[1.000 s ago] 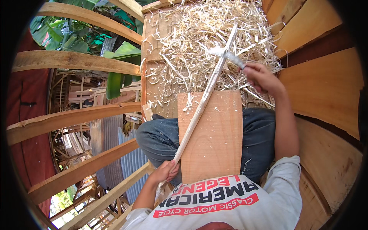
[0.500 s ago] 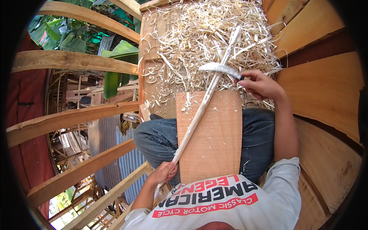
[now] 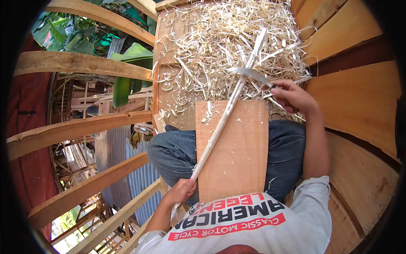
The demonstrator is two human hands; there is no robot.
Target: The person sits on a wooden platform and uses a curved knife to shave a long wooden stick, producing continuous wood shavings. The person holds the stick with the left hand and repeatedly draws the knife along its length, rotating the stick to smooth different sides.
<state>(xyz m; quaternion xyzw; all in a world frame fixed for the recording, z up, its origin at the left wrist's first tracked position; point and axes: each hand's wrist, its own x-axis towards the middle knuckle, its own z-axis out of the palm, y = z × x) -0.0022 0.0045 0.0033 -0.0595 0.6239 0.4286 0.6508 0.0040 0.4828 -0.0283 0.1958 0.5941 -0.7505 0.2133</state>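
Nearest is the person's white shirt, printed in black and red, just behind both hands. The left hand is closed around the lower part of a long, pale, roughly faceted stick; a short end of it shows just behind that hand. From the left hand the stick slants forward and to the right, passing over a flat wooden board that lies across the lap, ahead of the left hand and to its right. Dark blue trousers show on either side of the board, with the legs folded.

Farther out, the right hand grips the handle of a knife, whose curved blade points left from the fingers and crosses the upper part of the stick. Whether the edge touches the wood cannot be told.

Beyond the hands, curled wood shavings lie heaped on wooden planking, beneath the stick's far end. Broad wooden boards rise to the right of the right hand. Left of the left hand run wooden rails, with corrugated sheets past them and, farther forward, green leaves.
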